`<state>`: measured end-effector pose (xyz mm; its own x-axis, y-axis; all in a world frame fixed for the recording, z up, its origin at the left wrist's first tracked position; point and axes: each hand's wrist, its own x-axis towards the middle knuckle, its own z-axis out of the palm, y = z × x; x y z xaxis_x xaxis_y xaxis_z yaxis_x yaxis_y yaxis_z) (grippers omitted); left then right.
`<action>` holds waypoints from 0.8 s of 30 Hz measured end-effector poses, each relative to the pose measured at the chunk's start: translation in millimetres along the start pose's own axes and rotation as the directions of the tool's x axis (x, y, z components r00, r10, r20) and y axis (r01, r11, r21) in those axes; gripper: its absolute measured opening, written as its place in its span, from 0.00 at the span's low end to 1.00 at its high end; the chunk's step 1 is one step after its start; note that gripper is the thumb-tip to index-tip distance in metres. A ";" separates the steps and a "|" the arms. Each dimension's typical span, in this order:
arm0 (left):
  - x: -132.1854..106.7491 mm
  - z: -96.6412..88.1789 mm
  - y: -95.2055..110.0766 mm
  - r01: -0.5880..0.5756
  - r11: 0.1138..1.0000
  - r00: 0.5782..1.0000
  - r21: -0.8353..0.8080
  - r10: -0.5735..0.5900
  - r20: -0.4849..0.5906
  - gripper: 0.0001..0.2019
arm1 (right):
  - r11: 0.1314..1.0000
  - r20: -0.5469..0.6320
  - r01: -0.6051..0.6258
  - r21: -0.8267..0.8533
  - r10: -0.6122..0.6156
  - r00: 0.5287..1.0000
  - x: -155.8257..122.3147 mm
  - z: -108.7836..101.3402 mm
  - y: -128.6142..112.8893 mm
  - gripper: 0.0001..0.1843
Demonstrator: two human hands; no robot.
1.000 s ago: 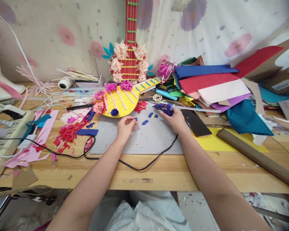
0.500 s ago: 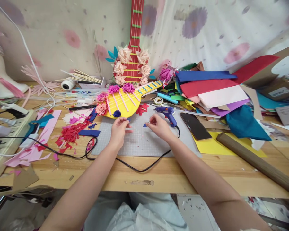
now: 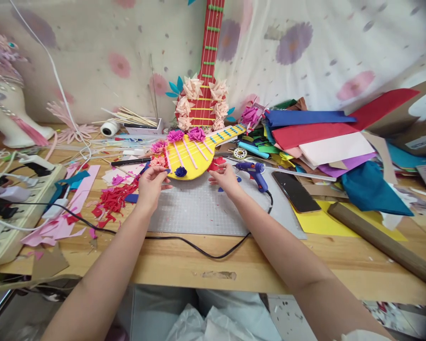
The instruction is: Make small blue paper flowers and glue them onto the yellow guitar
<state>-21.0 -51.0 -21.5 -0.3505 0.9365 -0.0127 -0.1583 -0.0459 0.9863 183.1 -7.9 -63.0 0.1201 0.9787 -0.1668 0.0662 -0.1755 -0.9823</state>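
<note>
My left hand (image 3: pixel 152 185) is closed in a pinch on a small blue paper petal (image 3: pixel 168 171), by the lower left edge of a yellow paper guitar (image 3: pixel 195 163). A dark blue paper flower (image 3: pixel 181 172) sits on the guitar's body, with pink and magenta flowers along its upper left side. At the guitar's lower right edge is my right hand (image 3: pixel 226 180), fingers spread and nothing seen in them; whether they touch the guitar I cannot tell. A red paper flower (image 3: pixel 217 164) lies just behind that hand. Another blue petal (image 3: pixel 220 190) rests on the grey cutting mat (image 3: pixel 191 213).
A purple glue gun (image 3: pixel 253 174) lies right of my right hand, its black cord (image 3: pixel 213 256) looping across the front. Beyond are a phone (image 3: pixel 295 192), coloured paper sheets (image 3: pixel 315 137) and a brown roll (image 3: pixel 379 241). Red scraps (image 3: pixel 114 199) and a power strip (image 3: pixel 28 213) occupy the left.
My left hand has moved left with the blue petal. My right hand has gone from a curled pinch over the mat to spread fingers at the guitar's edge. The view has shifted slightly.
</note>
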 end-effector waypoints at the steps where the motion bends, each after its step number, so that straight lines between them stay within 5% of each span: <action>1: 1.9 -0.2 0.7 0.004 1.000 1.000 0.009 -0.004 0.001 0.10 | 0.999 0.014 -0.040 0.030 0.039 0.999 4.9 4.0 -1.2 0.20; 9: 17.9 2.6 15.2 0.067 0.996 0.997 0.057 -0.070 0.044 0.11 | 0.982 0.028 -0.155 0.107 0.153 0.988 18.5 27.6 -12.9 0.22; 17: 18.6 11.7 38.1 0.060 0.972 0.983 0.227 -0.097 0.155 0.15 | 0.971 0.055 -0.190 0.142 0.184 0.981 10.0 -14.9 -12.4 0.21; 24: 16.8 24.9 32.2 -0.101 0.926 0.880 0.363 -0.087 0.466 0.21 | 0.984 0.110 -0.150 0.093 0.139 0.984 -2.8 -38.0 -12.9 0.22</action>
<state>-8.9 -28.1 14.2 0.1355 0.9906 -0.0202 0.2240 -0.0107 0.9745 219.5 -12.5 -46.6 0.0185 0.9504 -0.3104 -0.0450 -0.3093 -0.9499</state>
